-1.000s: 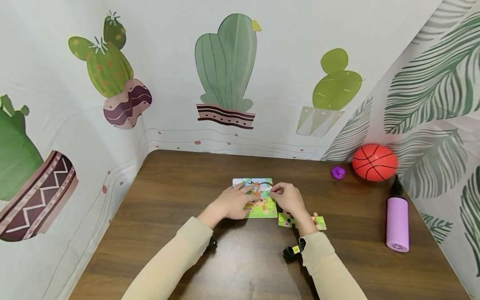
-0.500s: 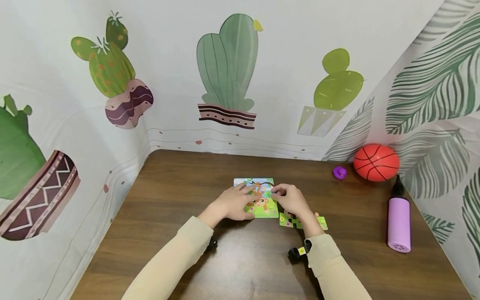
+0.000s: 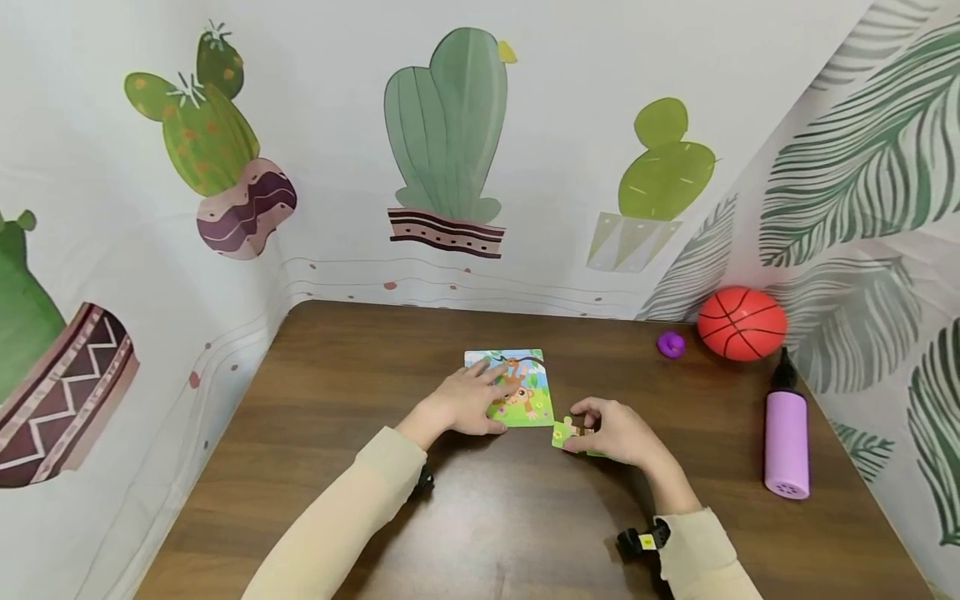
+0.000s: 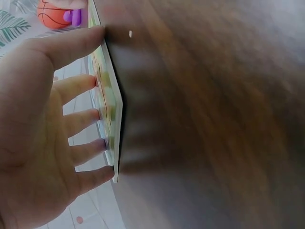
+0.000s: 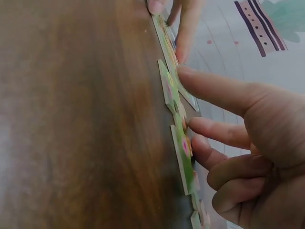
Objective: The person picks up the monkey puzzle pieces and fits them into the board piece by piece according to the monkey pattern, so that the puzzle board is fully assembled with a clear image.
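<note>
A square monkey jigsaw board [image 3: 537, 408] lies on the table, its left part covered by my left hand [image 3: 465, 402]. In the left wrist view that hand's spread fingertips [image 4: 88, 115] rest along the edge of the board [image 4: 116, 100]. Just off the board's near right corner, my right hand [image 3: 618, 432] pinches a green jigsaw piece [image 3: 559, 435] with a yellow flower. The right wrist view has its thumb tip on the piece [image 5: 166, 88], with curled fingers behind. More green jigsaw pieces [image 5: 182, 155] lie in a row beneath this hand, mostly hidden in the head view.
Toward the back right are a small purple toy [image 3: 671, 344] and a red basketball-patterned ball [image 3: 742, 323]. A lilac hand pump [image 3: 787, 442] with a black nozzle lies along the right side. The brown table [image 3: 360, 342] meets a printed cloth backdrop behind.
My right hand has moved from the board's right edge toward me and to the right, onto the jigsaw pieces, and now pinches one. My left hand stays on the board.
</note>
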Motion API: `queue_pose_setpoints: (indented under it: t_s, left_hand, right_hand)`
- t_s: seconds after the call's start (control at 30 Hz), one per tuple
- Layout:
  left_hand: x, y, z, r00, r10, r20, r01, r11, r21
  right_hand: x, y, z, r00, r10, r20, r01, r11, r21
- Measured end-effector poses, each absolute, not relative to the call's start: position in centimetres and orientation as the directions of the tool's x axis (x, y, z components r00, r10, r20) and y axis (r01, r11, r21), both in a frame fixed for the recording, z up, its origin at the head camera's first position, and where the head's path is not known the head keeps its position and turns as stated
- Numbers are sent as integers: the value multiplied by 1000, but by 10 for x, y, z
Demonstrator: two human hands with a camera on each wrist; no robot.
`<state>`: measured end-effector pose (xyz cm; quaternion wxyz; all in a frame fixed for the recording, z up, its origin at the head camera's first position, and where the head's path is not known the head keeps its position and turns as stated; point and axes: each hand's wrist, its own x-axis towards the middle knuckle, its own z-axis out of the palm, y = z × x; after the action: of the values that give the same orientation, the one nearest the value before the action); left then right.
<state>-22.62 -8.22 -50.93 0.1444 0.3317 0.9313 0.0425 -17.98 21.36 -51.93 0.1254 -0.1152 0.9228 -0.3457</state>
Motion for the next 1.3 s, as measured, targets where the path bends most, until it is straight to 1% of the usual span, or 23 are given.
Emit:
queue_pose_setpoints:
  t_s: [0.1,0.23,0.4,0.53,0.67,0.87,1.03,1.3]
  left_hand:
    - [-228,-83,-510,-741,629,-234,604,777,176]
    - [-229,-90,-511,-745,634,-207,606,773,188]
    - [-228,-111,-510,-763,622,-177,589,781,206]
    - [-227,-126,-506,-772,612,-173,581,789,198]
    - [-226,-134,-504,-779,594,-198,556,802,220]
    - [-226,-138,-503,-775,601,-192,554,794,249]
    - [-226,-137,-505,-776,599,-198,553,797,242]
    - [-224,-138,-505,-788,578,-214,506,805,311]
  right_hand:
    - [-178,212,-519,-937,-324,-134,-174,761,-625]
    - [-176,209,-519,-940,-309,-144,-166,783,-599]
    - [-175,209,-520,-944,-287,-161,-134,782,-609]
    - [-176,210,-519,-942,-306,-138,-163,778,-607]
    - [-177,210,-518,-937,-329,-115,-196,770,-607]
    - [-175,208,-518,-937,-330,-113,-188,752,-631]
    - [-173,208,-518,-937,-332,-110,-188,744,-641]
    - [-172,209,-520,-926,-373,-56,-256,731,-633]
